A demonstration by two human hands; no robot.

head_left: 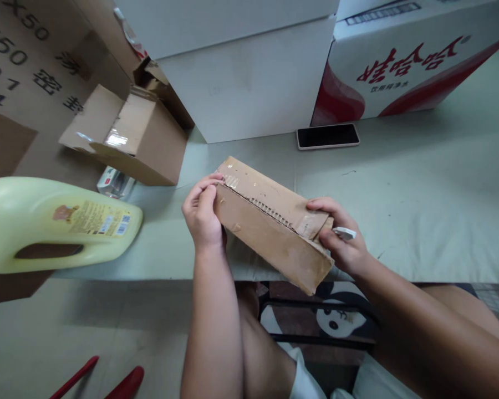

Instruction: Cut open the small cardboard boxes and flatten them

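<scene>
A small brown cardboard box (270,221) is tilted between my two hands over the table's front edge. My left hand (203,213) grips its left end, thumb on the near side and fingers over the top. At the right end, my right hand (341,238) closes round a corner and a loose flap. A small white object (344,233) sticks out between that hand's thumb and fingers; its kind is not clear. Torn corrugated edging and bits of shiny tape show along the box's upper seam. The undersides of the box and my fingertips there are hidden.
A phone (327,136) lies behind the box, before a white carton (253,83) and a red-and-white carton (399,77). To the left are an open cardboard box (149,133), a small clear package (115,183) and a big yellow jug (62,224). The table (424,205) has a pale green cover.
</scene>
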